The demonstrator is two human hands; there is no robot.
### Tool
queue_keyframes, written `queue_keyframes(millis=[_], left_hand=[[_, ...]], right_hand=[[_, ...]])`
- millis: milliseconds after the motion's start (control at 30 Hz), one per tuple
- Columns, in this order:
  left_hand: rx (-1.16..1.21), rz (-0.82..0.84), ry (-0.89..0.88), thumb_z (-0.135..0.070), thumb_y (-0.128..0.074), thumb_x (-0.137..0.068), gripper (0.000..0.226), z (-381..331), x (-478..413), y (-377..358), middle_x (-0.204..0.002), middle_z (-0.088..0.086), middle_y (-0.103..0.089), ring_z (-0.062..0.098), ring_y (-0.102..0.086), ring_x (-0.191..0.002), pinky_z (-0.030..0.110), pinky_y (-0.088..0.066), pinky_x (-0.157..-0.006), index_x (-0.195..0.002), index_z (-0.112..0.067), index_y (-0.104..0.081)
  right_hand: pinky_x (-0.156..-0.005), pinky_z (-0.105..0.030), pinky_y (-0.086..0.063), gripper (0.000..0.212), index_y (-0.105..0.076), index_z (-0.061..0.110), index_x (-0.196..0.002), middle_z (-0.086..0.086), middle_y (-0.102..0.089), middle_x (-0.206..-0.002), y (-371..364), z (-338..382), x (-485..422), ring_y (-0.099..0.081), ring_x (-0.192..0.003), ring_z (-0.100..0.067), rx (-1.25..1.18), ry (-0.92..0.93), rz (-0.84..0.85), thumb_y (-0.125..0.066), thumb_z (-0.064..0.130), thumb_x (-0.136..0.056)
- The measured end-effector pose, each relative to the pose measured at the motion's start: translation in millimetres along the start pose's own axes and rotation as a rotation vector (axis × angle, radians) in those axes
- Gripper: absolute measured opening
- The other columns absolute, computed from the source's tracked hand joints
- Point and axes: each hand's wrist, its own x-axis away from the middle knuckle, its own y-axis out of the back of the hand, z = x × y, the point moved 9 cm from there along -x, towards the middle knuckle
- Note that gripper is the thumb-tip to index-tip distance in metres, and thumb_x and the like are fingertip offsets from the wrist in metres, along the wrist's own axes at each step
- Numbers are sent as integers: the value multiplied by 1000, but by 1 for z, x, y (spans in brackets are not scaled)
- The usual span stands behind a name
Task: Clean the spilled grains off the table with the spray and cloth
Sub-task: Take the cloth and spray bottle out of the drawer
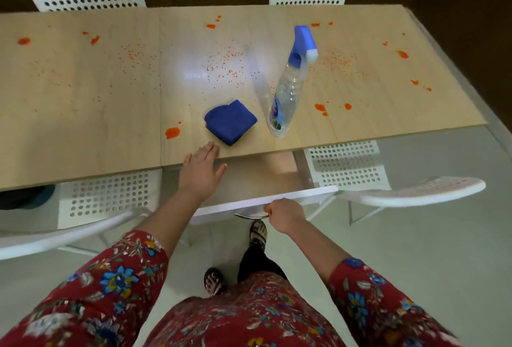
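Cleaning not begun: we are reaching left hand (201, 172), fingers straight, just beside blue cloth (230, 122); right hand (284, 215) clamping drawer handle (249, 216). Next: closing fingers on cloth.

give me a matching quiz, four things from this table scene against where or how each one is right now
Things:
1. cloth
2. spray bottle
3. left hand
4. right hand

States:
a. grips the drawer handle
b. stands upright on the table
c. fingers straight, at the table's front edge
d. lies folded, just left of the spray bottle

Pairs: 1-d, 2-b, 3-c, 4-a
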Motion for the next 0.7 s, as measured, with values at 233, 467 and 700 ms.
queue_keyframes(millis=[233, 467, 700], left_hand=[[-52, 27, 28, -47, -30, -102, 59, 0, -3, 4, -161, -4, -15, 16, -19, -147, 36, -11, -119, -154, -23, -20], [-22, -55, 62, -47, -36, -100, 54, -1, -9, 12, -155, -5, -33, 15, -38, -136, 33, -27, -114, -148, -23, -36], [456, -131, 270, -33, -57, -94, 50, 9, -23, 34, -136, -1, -54, 19, -55, -119, 35, -47, -92, -140, -20, -44]], right_hand=[[-96, -33, -48, 38, -59, 16, -128, -7, -58, -130, 51, 9, -55, -54, -120, -25, -79, 30, -72, -48, 8, -93], [-97, -33, -43, 44, -47, 16, -135, -8, -45, -139, 67, 9, -92, -44, -126, -24, -190, 101, -57, -51, 12, -92], [-81, -35, -53, 15, -66, 23, -97, 8, -69, -93, 97, -41, -53, -65, -91, -16, -715, 2, -187, -63, 35, -90]])
